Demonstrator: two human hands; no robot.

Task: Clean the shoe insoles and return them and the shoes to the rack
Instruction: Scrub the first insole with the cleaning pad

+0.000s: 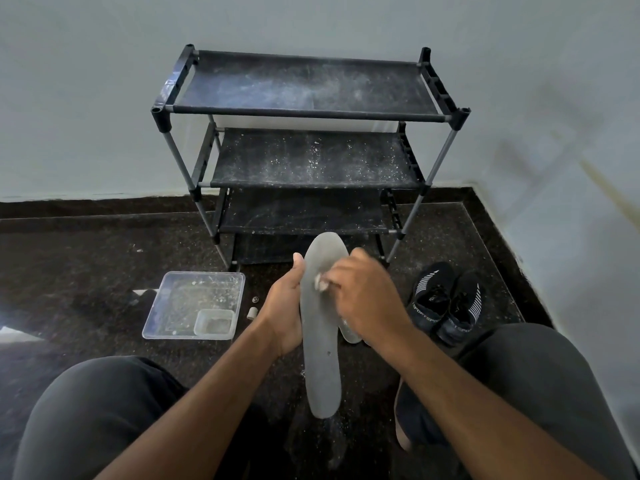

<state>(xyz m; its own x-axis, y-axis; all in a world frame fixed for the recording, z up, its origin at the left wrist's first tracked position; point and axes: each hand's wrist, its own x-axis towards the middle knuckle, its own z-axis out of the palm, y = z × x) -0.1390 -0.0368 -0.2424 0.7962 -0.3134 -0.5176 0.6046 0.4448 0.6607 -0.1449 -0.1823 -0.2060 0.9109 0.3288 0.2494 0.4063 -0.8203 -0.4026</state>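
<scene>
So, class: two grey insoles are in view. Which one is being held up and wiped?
The long insole, gripped by the left hand and rubbed by the right hand. The other insole lies on the floor, mostly hidden behind it.

You face a pale wall [104,98] meeting a dark speckled floor [86,258] (its corner lies at your right).

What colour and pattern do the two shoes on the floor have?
The shoes are black with white diagonal stripes on the sides, seen in the head view.
</scene>
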